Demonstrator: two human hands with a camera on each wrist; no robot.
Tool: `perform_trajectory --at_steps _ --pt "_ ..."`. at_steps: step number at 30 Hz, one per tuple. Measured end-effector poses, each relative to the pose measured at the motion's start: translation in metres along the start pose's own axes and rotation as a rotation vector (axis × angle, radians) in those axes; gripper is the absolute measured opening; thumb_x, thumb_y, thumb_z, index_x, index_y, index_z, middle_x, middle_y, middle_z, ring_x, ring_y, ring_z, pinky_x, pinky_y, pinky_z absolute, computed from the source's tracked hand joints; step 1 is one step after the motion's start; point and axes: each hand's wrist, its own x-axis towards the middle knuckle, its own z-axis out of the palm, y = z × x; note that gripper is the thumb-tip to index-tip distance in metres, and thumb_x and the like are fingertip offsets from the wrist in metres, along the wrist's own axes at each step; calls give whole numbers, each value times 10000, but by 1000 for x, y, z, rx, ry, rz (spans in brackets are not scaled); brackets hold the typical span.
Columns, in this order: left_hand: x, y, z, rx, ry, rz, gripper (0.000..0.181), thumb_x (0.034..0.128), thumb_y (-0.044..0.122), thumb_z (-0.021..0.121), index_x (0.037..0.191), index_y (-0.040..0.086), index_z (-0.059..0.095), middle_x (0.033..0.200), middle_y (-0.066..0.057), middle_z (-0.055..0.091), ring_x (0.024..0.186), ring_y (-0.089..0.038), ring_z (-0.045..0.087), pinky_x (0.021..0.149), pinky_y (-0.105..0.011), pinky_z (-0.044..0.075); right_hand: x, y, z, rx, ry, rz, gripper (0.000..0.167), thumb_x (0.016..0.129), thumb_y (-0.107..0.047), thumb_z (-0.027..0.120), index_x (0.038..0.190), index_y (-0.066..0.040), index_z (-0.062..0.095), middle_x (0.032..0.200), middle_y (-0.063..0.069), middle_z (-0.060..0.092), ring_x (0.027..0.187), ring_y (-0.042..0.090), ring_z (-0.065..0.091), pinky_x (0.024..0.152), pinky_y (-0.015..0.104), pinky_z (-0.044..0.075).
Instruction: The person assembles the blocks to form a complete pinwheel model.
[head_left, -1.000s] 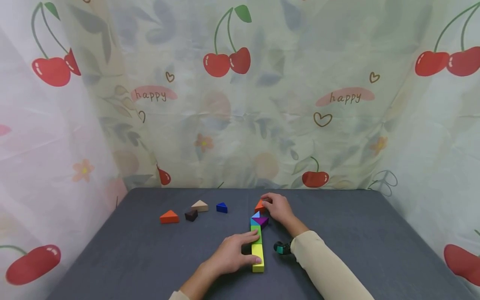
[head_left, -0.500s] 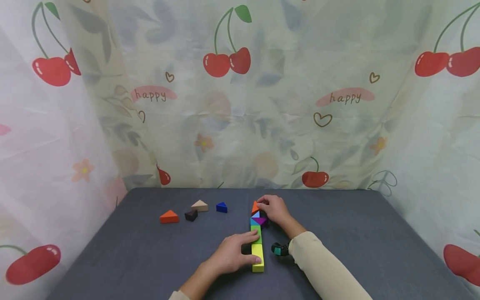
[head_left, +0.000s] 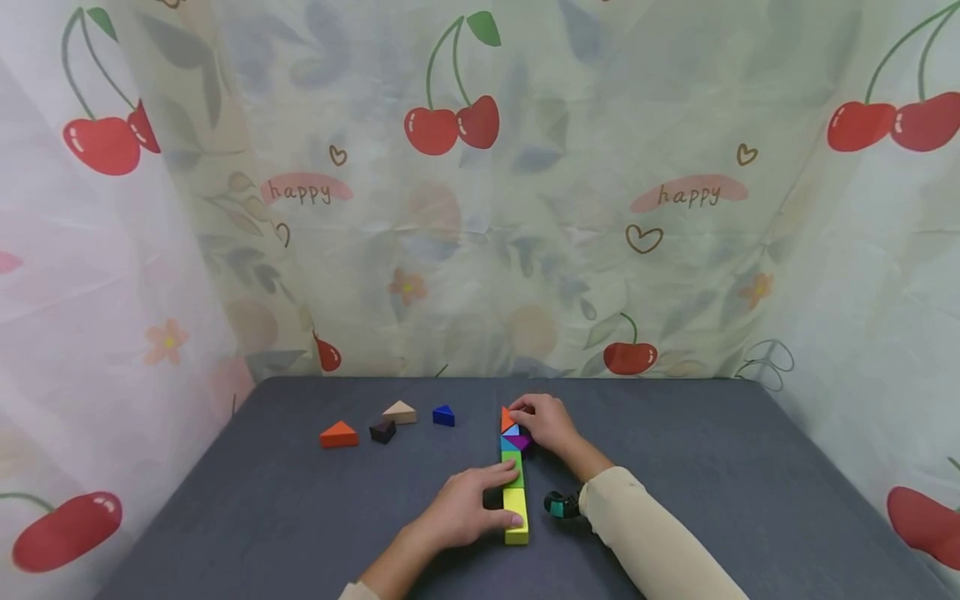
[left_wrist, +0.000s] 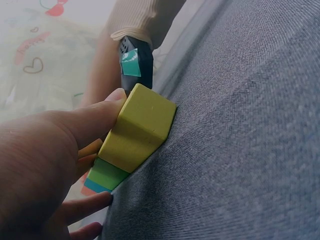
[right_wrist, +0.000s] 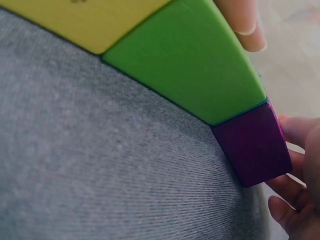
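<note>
Blocks stand in a straight row: a yellow block (head_left: 515, 502) nearest, then a green block (head_left: 516, 482), small blue triangular pieces (head_left: 507, 445), a purple triangular block (head_left: 519, 442) and an orange triangular block (head_left: 506, 416) at the far end. My left hand (head_left: 465, 506) rests along the row, thumb on the yellow block and a finger on the green one. With thumb and fingers, my right hand (head_left: 549, 423) pinches the orange block against the blue pieces. In the right wrist view the purple block (right_wrist: 255, 145) sticks out sideways beside the green one.
Left of the row lie another orange triangular block (head_left: 339, 435), a dark brown block (head_left: 382, 431), a pale wood triangular block (head_left: 401, 412) and a dark blue triangular block (head_left: 444, 415). The dark cloth-covered table (head_left: 262, 500) ends at a patterned curtain (head_left: 480, 250).
My right hand has moved the orange triangular block left and nearer, onto the row's far end. The purple block has shifted slightly left. My left hand has stayed in place.
</note>
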Motion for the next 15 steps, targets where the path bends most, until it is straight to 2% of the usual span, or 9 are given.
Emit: perform_trajectory --at_steps 9,15 --pt "1 -1 0 -6 -3 -10 647 845 487 711 1412 225 543 1478 140 418 1353 -232 402 1054 -605 274 -2 -2 0 -9 6 -39 86 917 -206 694 953 -151 750 870 -43 677 757 134 571 717 353 503" --pt "1 0 0 -3 -6 -17 648 841 492 714 1411 234 545 1473 147 422 1350 -236 406 1054 -605 276 -1 -1 0 -7 3 -34 67 915 -204 698 938 -170 751 841 -65 668 733 118 555 704 334 493"
